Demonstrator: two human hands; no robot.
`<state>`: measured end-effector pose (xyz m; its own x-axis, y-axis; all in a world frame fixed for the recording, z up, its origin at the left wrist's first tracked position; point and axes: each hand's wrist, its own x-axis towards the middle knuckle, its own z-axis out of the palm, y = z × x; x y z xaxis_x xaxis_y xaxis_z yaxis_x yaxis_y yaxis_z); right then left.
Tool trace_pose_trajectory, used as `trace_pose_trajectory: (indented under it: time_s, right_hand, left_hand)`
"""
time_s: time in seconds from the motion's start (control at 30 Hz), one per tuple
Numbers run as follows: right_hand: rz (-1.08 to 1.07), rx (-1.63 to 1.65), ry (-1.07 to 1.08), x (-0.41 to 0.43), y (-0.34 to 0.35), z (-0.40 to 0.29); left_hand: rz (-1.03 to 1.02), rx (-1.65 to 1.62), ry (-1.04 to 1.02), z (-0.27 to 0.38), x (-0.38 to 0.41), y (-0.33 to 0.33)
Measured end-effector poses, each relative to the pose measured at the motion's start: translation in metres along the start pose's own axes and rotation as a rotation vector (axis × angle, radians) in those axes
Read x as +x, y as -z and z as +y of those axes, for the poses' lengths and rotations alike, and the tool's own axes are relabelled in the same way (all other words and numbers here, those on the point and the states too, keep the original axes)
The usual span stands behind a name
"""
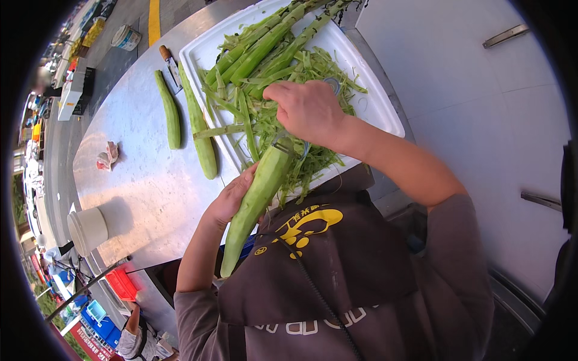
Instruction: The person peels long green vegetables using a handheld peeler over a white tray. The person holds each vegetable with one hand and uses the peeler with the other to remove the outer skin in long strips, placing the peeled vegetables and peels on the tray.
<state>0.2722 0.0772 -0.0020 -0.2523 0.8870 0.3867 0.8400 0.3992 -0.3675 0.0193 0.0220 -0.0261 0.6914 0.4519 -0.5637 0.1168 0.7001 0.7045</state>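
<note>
My left hand [235, 194] is closed around a peeled, pale green celtuce stem [257, 205], held slanting over the near edge of a white foam tray [384, 106]. A peeler [283, 145] rests its blade across the stem's upper end, and my right hand [307, 108] grips it; the fingers hide most of its handle. Green peelings [325, 67] fill the tray's middle and spill over its near edge. Unpeeled stems [266, 47] lie across its far part. Left of the tray are two peeled stems, a longer one [205, 153] beside the tray and a shorter one [170, 113].
A wooden-handled knife [170, 63] lies on the metal table [149, 180] near the tray. Crumpled wrapping [108, 157] and a white tub [89, 231] are further left. A red basket [122, 285] and another person [133, 336] are at lower left.
</note>
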Motion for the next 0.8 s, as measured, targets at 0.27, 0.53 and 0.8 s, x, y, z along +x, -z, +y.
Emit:
trace_pose_trajectory:
  time_s: [0.27, 0.53, 0.8]
  right_hand:
    - [-0.325, 0.773, -0.586, 0.001, -0.010, 0.061]
    - [-0.580, 1.403, -0.947, -0.024, -0.039, -0.001]
    - [0.109, 0.129, -0.444, -0.010, -0.019, 0.009]
  left_hand:
    - [-0.048, -0.228, 0.140, -0.005, -0.004, 0.007]
    - [-0.128, -0.275, -0.011, -0.007, 0.032, 0.004]
    - [-0.033, -0.141, -0.032, 0.011, 0.036, 0.013]
